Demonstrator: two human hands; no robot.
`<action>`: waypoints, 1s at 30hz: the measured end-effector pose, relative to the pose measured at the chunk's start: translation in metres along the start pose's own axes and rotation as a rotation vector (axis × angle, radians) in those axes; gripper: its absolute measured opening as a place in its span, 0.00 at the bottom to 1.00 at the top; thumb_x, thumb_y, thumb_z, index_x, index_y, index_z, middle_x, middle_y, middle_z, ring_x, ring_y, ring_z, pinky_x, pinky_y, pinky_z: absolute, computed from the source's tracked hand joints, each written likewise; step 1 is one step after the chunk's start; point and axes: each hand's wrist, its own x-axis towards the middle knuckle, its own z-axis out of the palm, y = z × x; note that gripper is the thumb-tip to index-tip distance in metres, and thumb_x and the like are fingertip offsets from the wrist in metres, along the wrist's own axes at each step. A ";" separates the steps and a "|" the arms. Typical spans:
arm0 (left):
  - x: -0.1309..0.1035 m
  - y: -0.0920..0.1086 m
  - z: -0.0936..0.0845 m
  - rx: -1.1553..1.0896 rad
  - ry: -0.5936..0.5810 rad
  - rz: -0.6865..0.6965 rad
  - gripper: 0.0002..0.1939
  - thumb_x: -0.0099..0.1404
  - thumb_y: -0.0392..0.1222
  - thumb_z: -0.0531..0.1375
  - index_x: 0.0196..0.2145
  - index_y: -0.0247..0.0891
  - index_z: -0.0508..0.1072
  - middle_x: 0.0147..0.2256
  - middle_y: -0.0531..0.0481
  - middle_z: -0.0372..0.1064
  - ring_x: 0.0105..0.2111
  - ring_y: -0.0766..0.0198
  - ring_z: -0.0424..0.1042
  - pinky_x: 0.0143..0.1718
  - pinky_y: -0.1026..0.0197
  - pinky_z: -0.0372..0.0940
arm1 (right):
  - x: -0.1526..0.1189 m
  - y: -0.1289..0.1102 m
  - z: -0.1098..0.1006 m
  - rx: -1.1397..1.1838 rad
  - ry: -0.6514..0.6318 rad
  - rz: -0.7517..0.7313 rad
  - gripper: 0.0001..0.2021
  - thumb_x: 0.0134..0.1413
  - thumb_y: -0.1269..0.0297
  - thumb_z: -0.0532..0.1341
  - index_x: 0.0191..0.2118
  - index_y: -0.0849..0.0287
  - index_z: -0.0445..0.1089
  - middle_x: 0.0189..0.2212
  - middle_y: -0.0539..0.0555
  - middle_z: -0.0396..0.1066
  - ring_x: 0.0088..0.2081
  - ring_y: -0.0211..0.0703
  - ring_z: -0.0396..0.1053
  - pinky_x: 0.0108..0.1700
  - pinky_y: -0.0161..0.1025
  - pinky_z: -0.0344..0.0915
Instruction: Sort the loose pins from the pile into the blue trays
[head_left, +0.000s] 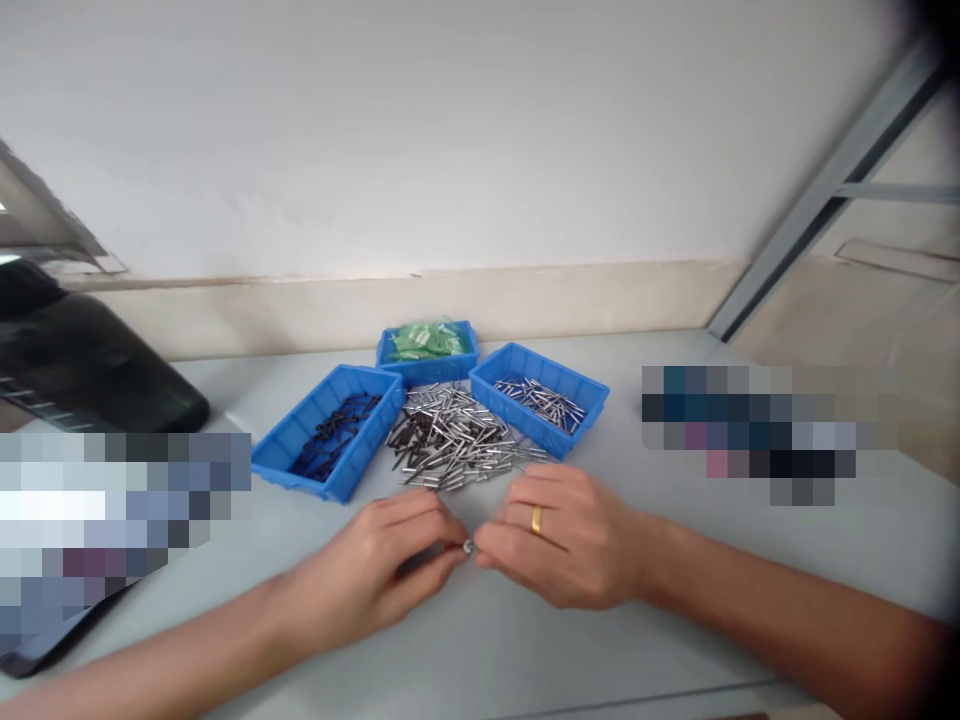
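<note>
My left hand is closed, its thumb and forefinger pinching a small silver metal piece low over the table. Fingers curled, my right hand meets that piece from the right and also pinches at it; a gold ring is on one finger. Most of the piece is hidden by the fingertips. Just beyond the hands lies a loose pile of thin silver metal pins, thicker at one end. Dark screws are mixed into its left side.
Behind the pile stand three blue bins: dark screws in the left bin, green-and-clear packets in the back bin, silver pins in the right bin. A dark bottle leans in at left. Blurred-out items lie at both sides.
</note>
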 end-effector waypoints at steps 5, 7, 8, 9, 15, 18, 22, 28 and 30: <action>0.000 0.001 -0.004 0.026 0.269 -0.010 0.06 0.64 0.29 0.56 0.35 0.37 0.69 0.30 0.52 0.68 0.30 0.68 0.68 0.32 0.68 0.64 | -0.002 0.005 -0.001 -0.062 -0.061 0.118 0.06 0.60 0.71 0.53 0.33 0.61 0.66 0.19 0.47 0.59 0.24 0.35 0.54 0.28 0.37 0.47; 0.001 0.000 -0.004 0.067 0.322 0.008 0.06 0.64 0.29 0.56 0.35 0.37 0.70 0.30 0.52 0.69 0.30 0.68 0.69 0.32 0.67 0.64 | -0.004 0.006 0.002 -0.092 -0.157 0.138 0.07 0.60 0.73 0.52 0.31 0.60 0.64 0.20 0.47 0.58 0.24 0.36 0.53 0.27 0.37 0.46; 0.001 0.000 -0.004 0.086 0.326 0.031 0.06 0.64 0.29 0.56 0.36 0.37 0.70 0.29 0.52 0.69 0.30 0.67 0.69 0.32 0.67 0.65 | -0.005 0.005 0.004 -0.093 -0.209 0.133 0.08 0.59 0.73 0.52 0.30 0.60 0.63 0.19 0.47 0.58 0.24 0.36 0.53 0.27 0.37 0.45; 0.001 0.000 -0.003 0.105 0.319 0.060 0.06 0.64 0.29 0.56 0.36 0.37 0.70 0.29 0.51 0.69 0.30 0.67 0.69 0.32 0.66 0.65 | -0.006 0.004 0.005 -0.084 -0.258 0.123 0.08 0.59 0.73 0.51 0.29 0.59 0.62 0.19 0.46 0.58 0.24 0.36 0.53 0.27 0.37 0.45; -0.002 0.002 -0.002 0.169 0.277 0.188 0.08 0.64 0.29 0.57 0.41 0.37 0.70 0.30 0.49 0.71 0.30 0.64 0.69 0.32 0.63 0.65 | -0.005 -0.002 0.008 -0.014 -0.357 0.119 0.08 0.59 0.73 0.51 0.28 0.58 0.60 0.19 0.45 0.60 0.23 0.36 0.54 0.25 0.38 0.46; -0.003 0.002 -0.003 0.162 0.296 0.158 0.09 0.64 0.28 0.57 0.41 0.36 0.70 0.30 0.49 0.71 0.31 0.64 0.69 0.33 0.64 0.65 | -0.004 0.003 0.005 -0.026 -0.258 0.117 0.09 0.59 0.71 0.51 0.28 0.59 0.61 0.19 0.46 0.58 0.24 0.36 0.54 0.26 0.38 0.46; -0.002 0.001 -0.003 0.085 0.316 -0.002 0.07 0.64 0.28 0.57 0.38 0.36 0.71 0.31 0.50 0.70 0.31 0.66 0.69 0.32 0.66 0.64 | -0.002 0.010 -0.001 -0.041 -0.074 0.128 0.07 0.58 0.73 0.52 0.31 0.60 0.65 0.20 0.47 0.59 0.24 0.35 0.54 0.28 0.36 0.48; 0.002 0.002 0.000 -0.007 0.133 -0.002 0.06 0.65 0.30 0.56 0.35 0.37 0.72 0.29 0.51 0.70 0.30 0.66 0.68 0.32 0.66 0.63 | 0.002 0.003 -0.006 0.003 0.026 0.053 0.07 0.60 0.69 0.54 0.31 0.60 0.67 0.18 0.46 0.61 0.24 0.34 0.57 0.29 0.36 0.51; 0.002 0.003 0.000 -0.052 0.066 0.012 0.07 0.66 0.31 0.55 0.36 0.37 0.72 0.30 0.51 0.72 0.31 0.66 0.69 0.33 0.66 0.64 | 0.002 0.000 -0.006 0.035 0.027 0.027 0.08 0.59 0.70 0.54 0.30 0.60 0.67 0.17 0.46 0.62 0.24 0.34 0.58 0.28 0.36 0.52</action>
